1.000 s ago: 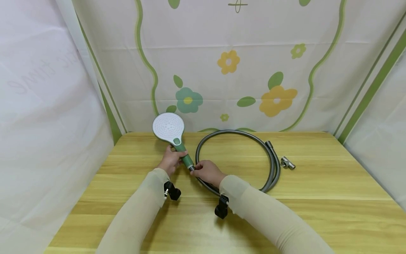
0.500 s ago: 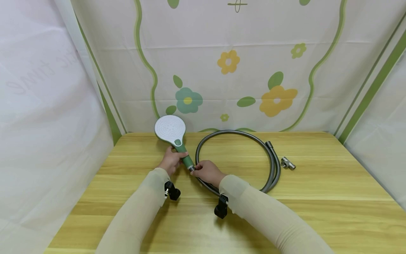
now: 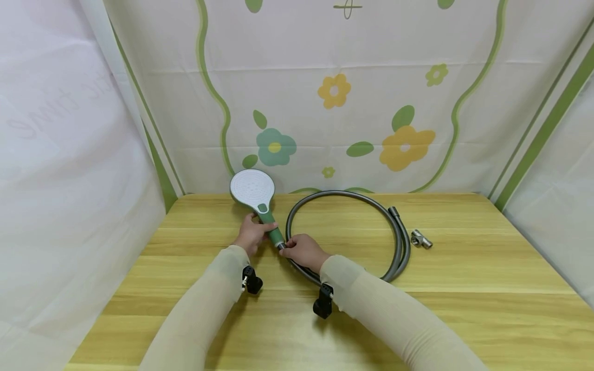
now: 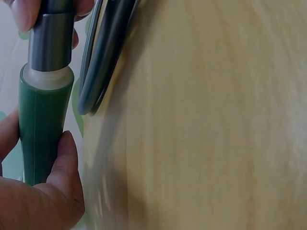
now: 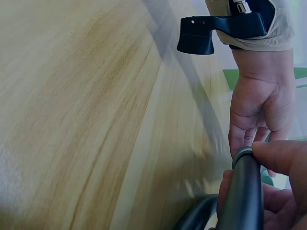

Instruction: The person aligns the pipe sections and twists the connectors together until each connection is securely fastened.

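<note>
In the head view, my left hand (image 3: 251, 234) grips the green handle of a shower head (image 3: 252, 189), held tilted with its white spray face up. At the handle's lower end, my right hand (image 3: 306, 252) pinches the end of a dark grey shower hose (image 3: 336, 192). The left wrist view shows the hose's metal nut (image 4: 49, 43) against the green handle (image 4: 42, 124), lined up with it, and a pale ring (image 4: 48, 78) visible between them. Thumb and fingers of the right hand (image 5: 288, 167) close round the hose end in the right wrist view.
The hose lies in a large loop on the wooden table (image 3: 464, 319), its free end fitting (image 3: 394, 211) at the right. Farther right is a small metal T-shaped connector (image 3: 421, 238). A flower-printed cloth (image 3: 297, 103) hangs behind the table.
The shower head has swung slightly to the right and downward in the head view, with my left hand shifting a little with it. My right hand stays in place at the hose end.
</note>
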### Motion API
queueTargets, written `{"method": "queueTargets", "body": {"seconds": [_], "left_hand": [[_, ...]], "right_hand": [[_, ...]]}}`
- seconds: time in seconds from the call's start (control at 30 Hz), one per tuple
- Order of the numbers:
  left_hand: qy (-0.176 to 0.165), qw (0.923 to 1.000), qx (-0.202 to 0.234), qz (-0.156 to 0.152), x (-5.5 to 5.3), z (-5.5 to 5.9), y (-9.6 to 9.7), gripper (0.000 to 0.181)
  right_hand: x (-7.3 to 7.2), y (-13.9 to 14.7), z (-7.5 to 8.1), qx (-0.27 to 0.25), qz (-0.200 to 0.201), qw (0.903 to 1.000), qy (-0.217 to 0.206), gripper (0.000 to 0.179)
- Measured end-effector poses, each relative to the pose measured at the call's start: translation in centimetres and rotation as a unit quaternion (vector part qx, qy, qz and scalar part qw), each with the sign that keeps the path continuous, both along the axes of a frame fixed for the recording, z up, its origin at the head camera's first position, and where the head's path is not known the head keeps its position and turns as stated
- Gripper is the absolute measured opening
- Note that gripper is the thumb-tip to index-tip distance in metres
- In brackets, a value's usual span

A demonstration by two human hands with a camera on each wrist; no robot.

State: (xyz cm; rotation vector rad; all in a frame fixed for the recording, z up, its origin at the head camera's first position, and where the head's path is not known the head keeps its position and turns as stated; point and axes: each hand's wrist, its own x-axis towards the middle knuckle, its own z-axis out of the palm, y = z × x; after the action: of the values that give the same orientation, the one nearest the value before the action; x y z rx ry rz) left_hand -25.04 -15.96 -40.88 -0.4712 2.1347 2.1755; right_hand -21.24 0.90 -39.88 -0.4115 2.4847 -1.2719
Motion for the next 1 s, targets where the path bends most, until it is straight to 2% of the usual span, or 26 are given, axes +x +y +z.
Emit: {"method": "queueTargets", "body": {"seconds": [0.5, 0.8, 1.0], "left_hand": [[-0.013, 0.9995, -0.029, 0.007, 0.00, -0.83, -0.01, 0.079], [-0.014, 0.9997, -0.003, 0.017, -0.07, -0.87, -0.07, 0.078], [-0.017, 0.9998, 0.000, 0.014, -0.06, -1.00, -0.11, 0.077]], "right_hand": [[0.12, -0.05, 0.16, 0.013, -0.001, 0.9998, -0.014, 0.016], [-0.01, 0.00, 0.10, 0.011, 0.003, 0.9999, -0.007, 0.015], [-0.12, 0.35, 0.29, 0.018, 0.011, 0.9998, 0.001, 0.022]]}}
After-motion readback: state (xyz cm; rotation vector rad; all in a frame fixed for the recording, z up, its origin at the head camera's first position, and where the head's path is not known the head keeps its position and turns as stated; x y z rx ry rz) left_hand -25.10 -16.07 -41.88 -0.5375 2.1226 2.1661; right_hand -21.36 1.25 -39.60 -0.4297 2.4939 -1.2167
